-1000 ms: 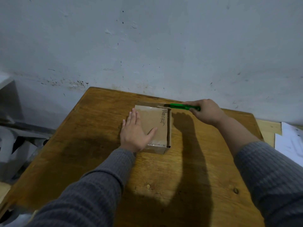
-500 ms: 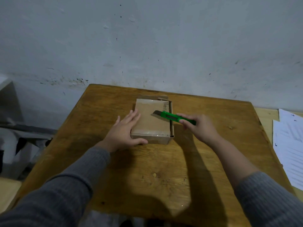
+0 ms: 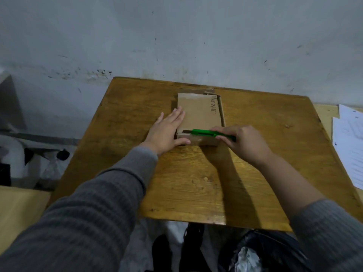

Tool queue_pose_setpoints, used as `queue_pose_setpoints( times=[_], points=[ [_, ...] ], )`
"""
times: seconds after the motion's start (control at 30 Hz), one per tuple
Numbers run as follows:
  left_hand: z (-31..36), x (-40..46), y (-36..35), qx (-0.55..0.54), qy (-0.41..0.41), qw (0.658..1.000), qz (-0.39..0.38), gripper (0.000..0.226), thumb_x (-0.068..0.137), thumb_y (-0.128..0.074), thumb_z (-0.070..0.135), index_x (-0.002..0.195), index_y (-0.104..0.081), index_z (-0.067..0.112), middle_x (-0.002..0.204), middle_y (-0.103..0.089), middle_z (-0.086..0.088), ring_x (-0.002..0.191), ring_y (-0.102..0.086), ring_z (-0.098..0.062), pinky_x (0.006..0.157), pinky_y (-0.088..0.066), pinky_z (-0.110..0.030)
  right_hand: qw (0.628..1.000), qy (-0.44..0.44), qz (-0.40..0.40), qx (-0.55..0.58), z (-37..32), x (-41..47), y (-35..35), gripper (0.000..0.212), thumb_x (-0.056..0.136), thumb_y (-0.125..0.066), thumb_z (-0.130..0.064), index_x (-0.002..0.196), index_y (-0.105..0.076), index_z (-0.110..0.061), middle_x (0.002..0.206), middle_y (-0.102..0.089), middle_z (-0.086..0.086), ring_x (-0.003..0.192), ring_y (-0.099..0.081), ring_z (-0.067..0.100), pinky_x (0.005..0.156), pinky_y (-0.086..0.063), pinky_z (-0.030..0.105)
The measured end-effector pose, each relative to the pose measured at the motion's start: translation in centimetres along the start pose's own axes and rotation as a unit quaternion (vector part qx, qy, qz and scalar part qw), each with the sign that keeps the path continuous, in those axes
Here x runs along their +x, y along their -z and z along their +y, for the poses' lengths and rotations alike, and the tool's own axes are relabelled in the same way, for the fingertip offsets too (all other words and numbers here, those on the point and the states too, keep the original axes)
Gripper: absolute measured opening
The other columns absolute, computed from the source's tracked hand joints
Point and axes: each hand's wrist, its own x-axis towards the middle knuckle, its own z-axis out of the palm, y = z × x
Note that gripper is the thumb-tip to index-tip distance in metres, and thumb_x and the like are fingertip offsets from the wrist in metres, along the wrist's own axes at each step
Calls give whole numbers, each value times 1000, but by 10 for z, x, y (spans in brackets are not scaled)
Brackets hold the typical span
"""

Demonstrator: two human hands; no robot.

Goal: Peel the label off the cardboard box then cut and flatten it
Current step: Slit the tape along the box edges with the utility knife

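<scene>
**Handling: Cardboard Box Under Cut**

The cardboard box (image 3: 198, 112) lies flat on the table (image 3: 196, 183): probably light, stiff, prone to sliding. Left hand (image 3: 167, 130), fingers spread, braces its near-left corner. Right hand (image 3: 241, 140) grips the green utility knife (image 3: 206, 132) along the near edge.

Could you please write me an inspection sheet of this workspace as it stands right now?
Surface: wooden table, worn, set against a stained wall.
Job's things: cardboard box lies closed on the table, handwriting on its top; no label seen on the faces in view. Green utility knife lies along the box's near top edge, blade pointing left.
Clutter: white papers on a surface to the right; bags on the floor below the table's near edge.
Grips: left hand flat, open, pressing the box's left side; right hand shut on the knife handle.
Cables: nothing seen.
Surroundings: pale furniture at left, unclear.
</scene>
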Motion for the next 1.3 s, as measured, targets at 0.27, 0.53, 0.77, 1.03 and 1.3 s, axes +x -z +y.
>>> queue_pose_setpoints(
  times=[0.27,0.53,0.77,1.03,1.3],
  points=[
    [0,0,0,4,4,1000,0,97,83,-58,59,153,-5,16,161,1,0,147,-3,-14,117,1,-40,1000,18,3,-18,-6,6,-2,33,91,-56,-31,124,-59,-35,114,-70,-3,98,-66,18,74,-56,38],
    [2,0,0,11,12,1000,0,98,82,-58,58,153,-5,16,161,2,-1,147,-3,-15,119,0,-42,996,58,14,-68,-13,9,2,32,93,-54,-28,123,-61,-29,101,-73,3,87,-65,23,65,-54,37],
    [4,-1,5,25,14,999,-15,95,84,-57,56,153,-4,16,161,3,0,147,-2,-14,120,-1,-44,995,39,2,-92,-7,7,6,33,94,-52,-26,127,-58,-29,106,-70,5,92,-62,25,66,-52,36],
    [5,-3,8,33,9,999,-26,95,85,-57,55,153,-4,14,161,3,-1,147,-1,-15,120,0,-44,996,7,-18,-83,8,3,11,34,94,-52,-28,128,-57,-31,114,-69,4,93,-62,23,65,-47,30],
    [14,10,7,82,-7,997,-12,108,78,-59,66,152,-1,14,161,2,-1,147,2,-15,118,4,-44,989,15,-9,-147,1,5,18,33,95,-50,-31,126,-57,-33,110,-69,1,90,-64,21,66,-48,33]
  ],
)
